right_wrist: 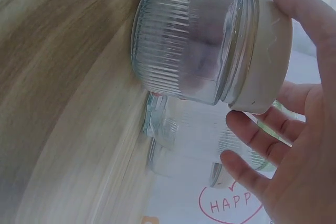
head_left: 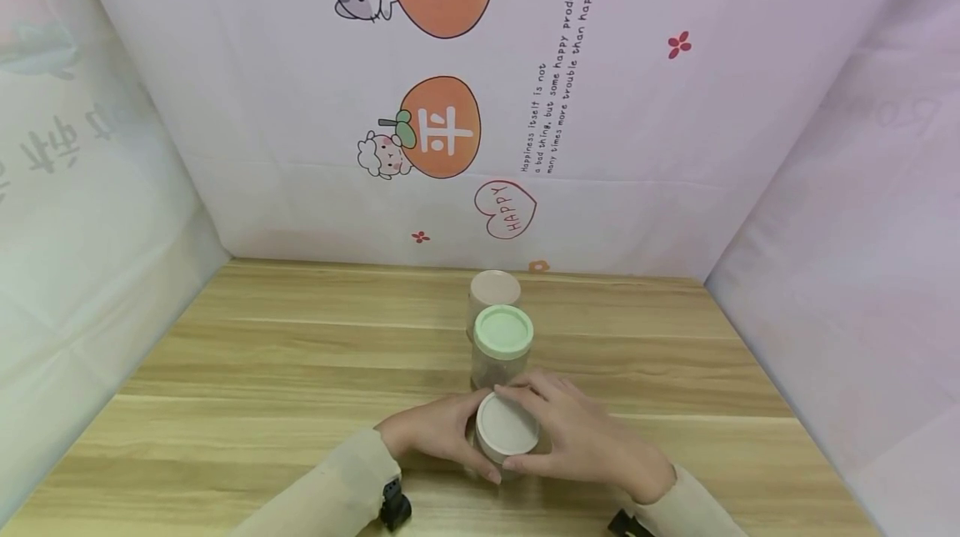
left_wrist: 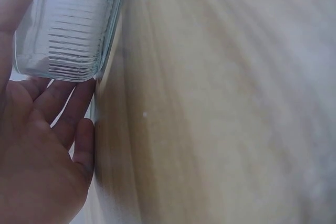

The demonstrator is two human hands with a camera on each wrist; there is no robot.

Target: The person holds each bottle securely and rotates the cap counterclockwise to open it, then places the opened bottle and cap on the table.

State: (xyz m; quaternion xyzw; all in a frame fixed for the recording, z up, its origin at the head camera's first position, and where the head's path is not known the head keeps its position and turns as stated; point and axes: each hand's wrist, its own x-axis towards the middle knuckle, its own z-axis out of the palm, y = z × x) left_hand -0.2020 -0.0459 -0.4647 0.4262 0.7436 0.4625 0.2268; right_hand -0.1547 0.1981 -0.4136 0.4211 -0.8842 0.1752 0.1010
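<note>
On the near part of the desk (head_left: 300,387), it's a glass jar (right_wrist: 168,40) between both hands, cream lid (head_left: 508,424) sitting on its mouth! Left hand (head_left: 442,430) curls around the glass, thumb across the front; right hand (head_left: 581,437) pinches the lid between thumb and fingers. Just behind stands a green-lidded jar (head_left: 502,345), then a pale-topped jar (head_left: 493,288), and beyond, a printed cloth (head_left: 615,212).
</note>
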